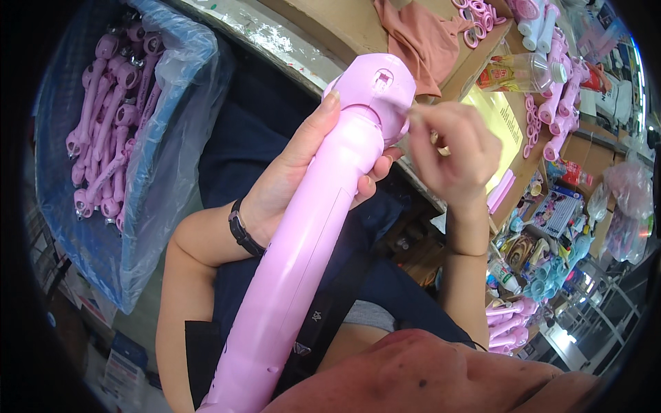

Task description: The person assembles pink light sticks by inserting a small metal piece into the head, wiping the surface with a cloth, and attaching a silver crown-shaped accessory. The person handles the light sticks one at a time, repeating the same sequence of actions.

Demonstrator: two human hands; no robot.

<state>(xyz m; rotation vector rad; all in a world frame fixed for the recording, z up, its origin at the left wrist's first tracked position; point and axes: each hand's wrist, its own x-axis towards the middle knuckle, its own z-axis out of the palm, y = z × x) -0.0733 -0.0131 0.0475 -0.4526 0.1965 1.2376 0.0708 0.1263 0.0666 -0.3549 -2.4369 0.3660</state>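
A long pink plastic handle-shaped housing [289,248] with a rounded head runs up at a slant from the lower edge, close in front of me. Its head has a small cut-out with a slot facing up and a curved seam below it. My left hand [279,182], a dark band on its wrist, wraps the neck just under the head, thumb on the near side and fingertips showing beyond. Beside the head's right side is my right hand [458,148], fingers curled and thumb pinched in, slightly blurred. Whatever lies between those fingertips is too small to make out.
To the left, a blue bin [134,241] lined with clear plastic holds several similar pink pieces [103,117]. On the bench are a brownish-pink cloth [423,41], pink rings [480,17], a clear bottle [516,73], yellow paper [501,131] and more pink parts [561,117].
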